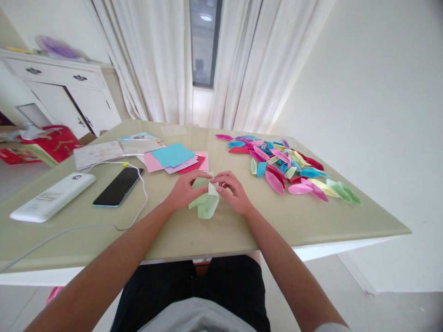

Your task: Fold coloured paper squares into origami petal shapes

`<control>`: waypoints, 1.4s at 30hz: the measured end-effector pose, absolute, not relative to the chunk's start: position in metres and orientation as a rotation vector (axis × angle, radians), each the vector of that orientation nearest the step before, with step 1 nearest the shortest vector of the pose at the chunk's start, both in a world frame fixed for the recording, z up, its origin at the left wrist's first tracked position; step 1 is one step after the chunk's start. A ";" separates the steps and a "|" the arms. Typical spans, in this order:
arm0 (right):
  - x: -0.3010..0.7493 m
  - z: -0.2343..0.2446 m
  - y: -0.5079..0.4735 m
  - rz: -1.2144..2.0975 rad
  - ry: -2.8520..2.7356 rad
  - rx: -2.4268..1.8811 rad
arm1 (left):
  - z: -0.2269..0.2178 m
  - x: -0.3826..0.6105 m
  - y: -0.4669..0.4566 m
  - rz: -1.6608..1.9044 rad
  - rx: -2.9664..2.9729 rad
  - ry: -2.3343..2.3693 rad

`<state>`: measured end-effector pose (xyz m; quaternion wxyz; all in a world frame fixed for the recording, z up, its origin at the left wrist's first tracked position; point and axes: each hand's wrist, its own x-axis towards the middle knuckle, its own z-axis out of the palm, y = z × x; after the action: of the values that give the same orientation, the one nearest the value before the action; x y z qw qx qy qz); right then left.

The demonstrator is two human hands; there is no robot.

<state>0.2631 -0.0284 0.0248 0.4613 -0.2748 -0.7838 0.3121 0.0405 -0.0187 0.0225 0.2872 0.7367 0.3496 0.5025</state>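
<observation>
Between my two hands is a pale green sheet of paper (207, 206), partly folded, with creased flaps that stand up off the table. My left hand (186, 189) pinches its upper left part, fingers bent over the top. From the other side my right hand (232, 190) grips the paper near its top corner, thumb and fingertips close together. Just beyond my hands lies a loose stack of coloured paper sheets (173, 155) in blue, pink, lilac and red. To the right spreads a pile of folded paper pieces (277, 159) in many colours.
On the table (221, 235), left of my arm, lie a black phone (118, 186), a white power bank (51, 197) and a white cable (143, 193). Clear plastic packets (98, 153) rest farther back. A white cabinet (62, 87) and a red bag (51, 143) stand beyond the table's left side.
</observation>
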 end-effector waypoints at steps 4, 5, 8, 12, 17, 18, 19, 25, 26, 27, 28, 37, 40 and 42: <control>0.264 0.024 -0.027 0.793 -1.930 -0.654 | 0.023 0.042 -0.020 1.374 2.002 0.941; 0.264 0.024 -0.026 0.803 -1.926 -0.649 | 0.023 0.042 -0.020 1.380 2.010 0.948; 0.264 0.023 -0.026 0.829 -1.914 -0.652 | 0.023 0.042 -0.022 1.377 2.036 0.957; 0.264 0.023 -0.027 0.829 -1.909 -0.675 | 0.023 0.040 -0.024 1.347 2.054 0.940; 0.263 0.023 -0.027 0.825 -1.906 -0.673 | 0.022 0.039 -0.024 1.319 2.040 0.876; 0.263 0.022 -0.027 0.825 -1.904 -0.672 | 0.022 0.039 -0.023 1.315 2.032 0.862; 0.263 0.022 -0.027 0.826 -1.901 -0.672 | 0.021 0.039 -0.022 1.312 2.024 0.848; 0.263 0.023 -0.026 0.825 -1.882 -0.696 | 0.016 0.040 -0.014 1.320 1.992 0.815; 0.263 0.024 -0.026 0.825 -1.883 -0.694 | 0.016 0.040 -0.014 1.327 1.992 0.822; 0.263 0.024 -0.026 0.826 -1.887 -0.688 | 0.016 0.040 -0.014 1.335 1.993 0.833; 0.263 0.024 -0.027 0.829 -1.892 -0.679 | 0.016 0.040 -0.015 1.345 1.996 0.846; 0.263 0.020 -0.025 0.854 -1.883 -0.616 | 0.022 0.043 -0.023 1.453 2.043 0.959; 0.263 0.020 -0.025 0.853 -1.872 -0.623 | 0.023 0.045 -0.024 1.469 2.051 0.982; 0.263 0.021 -0.025 0.852 -1.855 -0.639 | 0.023 0.045 -0.025 1.468 2.053 0.999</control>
<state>0.2629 -0.0248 0.0210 0.4806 -0.2618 -0.7607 0.3491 0.0455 -0.0252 0.0232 0.2119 0.7391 0.3597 0.5286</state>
